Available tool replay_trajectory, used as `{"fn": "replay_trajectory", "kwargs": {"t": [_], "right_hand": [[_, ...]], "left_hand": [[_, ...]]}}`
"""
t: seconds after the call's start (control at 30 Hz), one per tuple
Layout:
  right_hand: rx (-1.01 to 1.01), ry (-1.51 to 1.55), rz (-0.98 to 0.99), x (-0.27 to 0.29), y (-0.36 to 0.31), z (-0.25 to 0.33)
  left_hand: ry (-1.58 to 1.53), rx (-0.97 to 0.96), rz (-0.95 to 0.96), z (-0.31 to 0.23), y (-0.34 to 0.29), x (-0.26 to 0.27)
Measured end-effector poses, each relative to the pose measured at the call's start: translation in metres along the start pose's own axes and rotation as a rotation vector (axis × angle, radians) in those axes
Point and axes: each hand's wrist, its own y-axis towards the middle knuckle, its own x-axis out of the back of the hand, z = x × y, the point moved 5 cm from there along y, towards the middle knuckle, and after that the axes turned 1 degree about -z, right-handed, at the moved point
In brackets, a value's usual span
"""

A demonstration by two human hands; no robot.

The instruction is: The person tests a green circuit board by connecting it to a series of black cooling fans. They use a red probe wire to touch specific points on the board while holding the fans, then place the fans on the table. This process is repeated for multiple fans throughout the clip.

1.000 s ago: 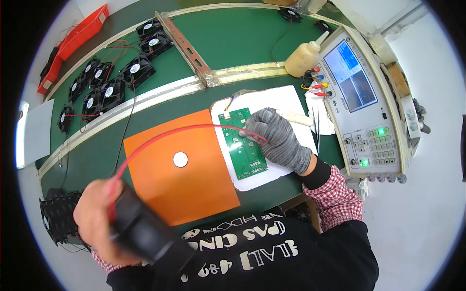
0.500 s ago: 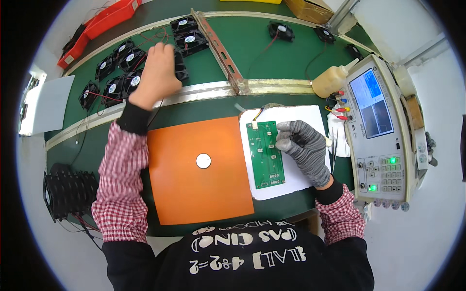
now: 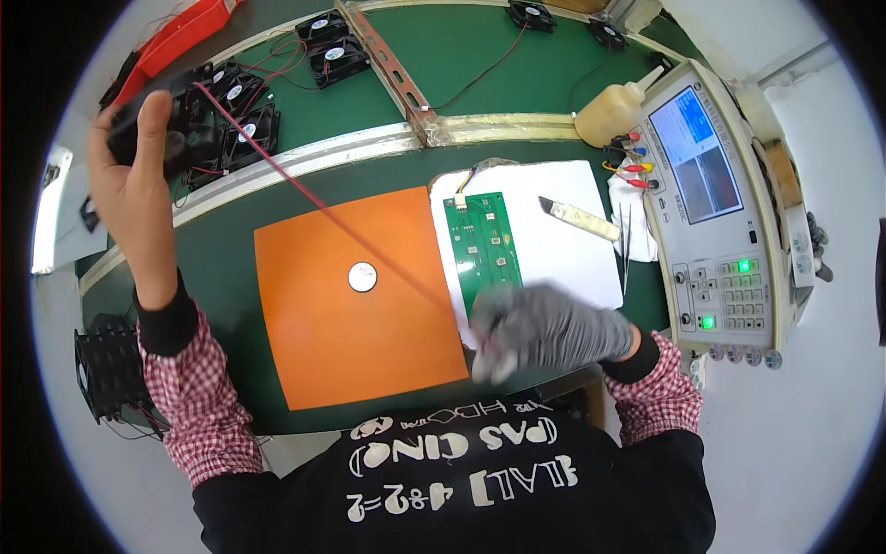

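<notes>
At the upper left my left hand [image 3: 138, 185] grips a black cooling fan [image 3: 175, 138], thumb up along its near side. From that fan a red lead [image 3: 332, 214] stretches taut across an orange mat [image 3: 314, 342] to my right hand. Blurred by motion, my right hand [image 3: 554, 328] wears a grey striped glove, and its fingers pinch the far end of the lead. Under and beside the glove lies a green circuit board [image 3: 482, 242] on a white sheet [image 3: 544, 258]. A round white disc [image 3: 363, 277] rests on the mat.
A utility knife [image 3: 580, 218] and tweezers [image 3: 627, 242] lie right of the board. Further right stand a test instrument [image 3: 738, 268] and a plastic bottle [image 3: 609, 113]. Several fans [image 3: 251, 131] sit behind a metal rail [image 3: 305, 150]; stacked fans [image 3: 109, 369] stand at the left.
My left hand has moved left and lifted a fan off the rear shelf. My right hand has come down and left, away from the board's top, and now holds the fan's lead.
</notes>
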Motion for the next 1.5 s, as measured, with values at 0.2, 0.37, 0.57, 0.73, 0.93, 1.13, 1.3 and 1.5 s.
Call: {"fn": "replay_trajectory", "kwargs": {"t": [0.2,0.37,0.57,0.73,0.93,1.13,1.3,1.5], "right_hand": [[0.507,-0.487,-0.568,0.064,0.017,0.020],[0.519,-0.804,-0.682,0.073,0.018,0.008],[0.594,-0.952,-0.667,0.068,0.019,0.006],[0.527,-0.843,-0.679,0.074,0.020,0.004],[0.533,-0.862,-0.702,0.071,0.019,0.008],[0.673,-1.005,-0.650,0.060,0.024,0.019],[0.666,-1.033,-0.635,0.068,0.016,0.016],[0.715,-1.019,-0.638,0.070,0.013,0.012]], "left_hand": [[-0.530,0.636,0.854,-0.012,-0.132,-0.064],[-0.207,-0.040,0.907,-0.035,-0.142,-0.072],[-0.012,-0.223,0.932,-0.048,-0.153,-0.073],[-0.034,-0.235,0.910,-0.047,-0.154,-0.073],[-0.048,-0.298,0.812,-0.053,-0.149,-0.068],[-0.078,-0.829,0.599,-0.121,-0.127,0.022],[-1.341,-0.201,1.516,-0.078,-0.117,0.027],[-1.817,0.867,1.487,-0.104,-0.136,0.007]]}}
